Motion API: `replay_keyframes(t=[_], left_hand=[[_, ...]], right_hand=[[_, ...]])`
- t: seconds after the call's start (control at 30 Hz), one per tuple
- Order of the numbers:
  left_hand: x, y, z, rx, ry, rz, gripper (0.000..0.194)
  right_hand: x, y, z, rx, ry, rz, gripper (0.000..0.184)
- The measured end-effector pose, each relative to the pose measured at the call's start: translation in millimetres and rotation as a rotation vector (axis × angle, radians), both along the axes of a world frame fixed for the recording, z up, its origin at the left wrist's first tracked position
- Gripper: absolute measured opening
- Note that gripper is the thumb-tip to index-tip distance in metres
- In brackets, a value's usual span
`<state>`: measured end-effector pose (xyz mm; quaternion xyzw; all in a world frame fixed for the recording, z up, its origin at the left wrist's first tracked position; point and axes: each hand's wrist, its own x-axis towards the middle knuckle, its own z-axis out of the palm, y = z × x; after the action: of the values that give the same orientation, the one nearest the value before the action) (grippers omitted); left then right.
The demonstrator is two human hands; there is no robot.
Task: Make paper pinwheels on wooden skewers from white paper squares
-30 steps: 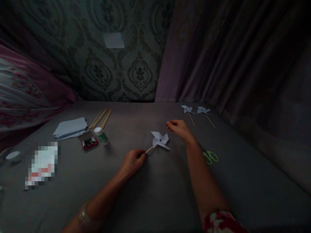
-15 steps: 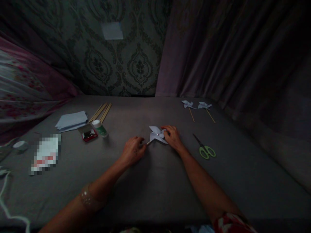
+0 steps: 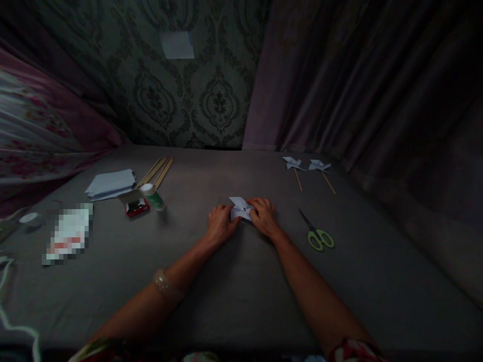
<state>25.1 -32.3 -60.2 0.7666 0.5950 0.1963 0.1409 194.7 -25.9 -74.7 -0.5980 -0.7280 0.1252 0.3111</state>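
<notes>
Between my hands, near the middle of the table, is a white paper pinwheel (image 3: 240, 203) with a small shiny pin at its centre. My left hand (image 3: 222, 222) grips the pinwheel's left side, thumb in front and fingers behind. On the right side, my right hand (image 3: 263, 215) is closed on the paper blades. The pinwheel's stick is hidden now. Green-handled scissors (image 3: 319, 238) lie to the right of my right hand, blades pointing away.
Two finished-looking pinwheels (image 3: 293, 163) on sticks lie at the back right. Toward the left are a paper stack (image 3: 111, 184), several wooden sticks (image 3: 158, 172), a glue bottle (image 3: 154, 197), a small red box (image 3: 136, 207) and a tape roll (image 3: 29, 219). A white cord (image 3: 15, 327) trails at the left edge.
My left hand has moved right and forward, from the stick's end onto the pinwheel's left blades. My right hand stays on the right side. The view has shifted slightly.
</notes>
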Motion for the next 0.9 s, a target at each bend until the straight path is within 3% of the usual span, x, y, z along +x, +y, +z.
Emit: replay_keyframes(t=[0.4, 0.9], left_hand=[[-4.1, -0.9, -21.1, 0.155, -0.014, -0.076, 0.039], [-3.6, -1.9, -17.0, 0.139, -0.005, -0.076, 0.039]], right_hand=[[-0.9, -1.8, 1.5, -0.01, -0.009, 0.005, 0.039], [2.0, 0.6, 3.0, -0.053, -0.002, 0.037, 0.038]])
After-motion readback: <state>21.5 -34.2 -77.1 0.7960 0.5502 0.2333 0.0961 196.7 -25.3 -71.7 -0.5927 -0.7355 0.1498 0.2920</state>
